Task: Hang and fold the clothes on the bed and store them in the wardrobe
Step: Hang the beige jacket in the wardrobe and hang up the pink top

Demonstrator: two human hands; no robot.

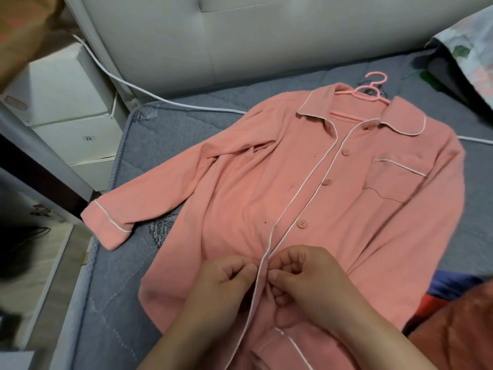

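Left hand (pixel 221 283), right hand (pixel 310 276): grip tight on pink shirt (pixel 240 182) (lower placket).

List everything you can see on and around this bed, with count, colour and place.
headboard: one, pale grey, top of view
mattress: one, grey-blue, below the headboard
pyjama shirt: one, pink with white piping, flat on the mattress
hanger: one, pink, inside the shirt's collar
buttons: four showing, pink, down the shirt front
cable: one, white, across the mattress
drawers: one unit, white, left of bed
left hand: one, pinches the shirt's front edge
right hand: one, pinches the same edge
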